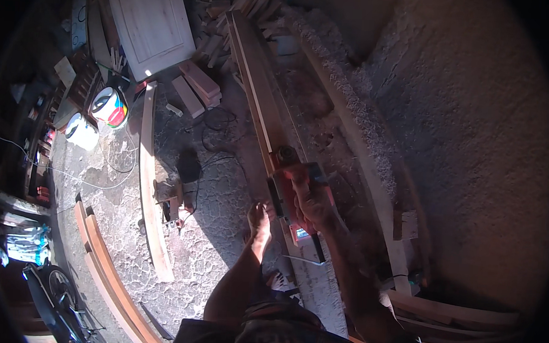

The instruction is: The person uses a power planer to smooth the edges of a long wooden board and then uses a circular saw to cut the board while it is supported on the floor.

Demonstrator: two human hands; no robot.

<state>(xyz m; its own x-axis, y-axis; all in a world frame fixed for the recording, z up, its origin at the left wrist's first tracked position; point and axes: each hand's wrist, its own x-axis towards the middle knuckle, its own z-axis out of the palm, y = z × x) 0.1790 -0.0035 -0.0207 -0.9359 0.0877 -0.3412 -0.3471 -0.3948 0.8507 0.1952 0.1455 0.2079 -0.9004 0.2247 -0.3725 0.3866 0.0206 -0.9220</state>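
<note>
My right hand (313, 206) is wrapped round the handle of a red and black electric hand planer (281, 187). The planer sits on a long wooden beam (254, 86) that runs away from me toward the far end of the workplace. Its underside is hidden from this view. To the left of the planer, my left hand (259, 223) hangs low with loosely bent fingers apart and nothing visible in them. A dark cord stub (317, 248) leaves the planer's rear near my right wrist.
Curly shavings (352, 101) line a long timber at right. A pale plank (147, 177), cables (218, 122), stacked boards (195, 86) and two buckets (109, 107) occupy the left floor. A panelled door (148, 25) stands behind; a bicycle (60, 297) is at lower left.
</note>
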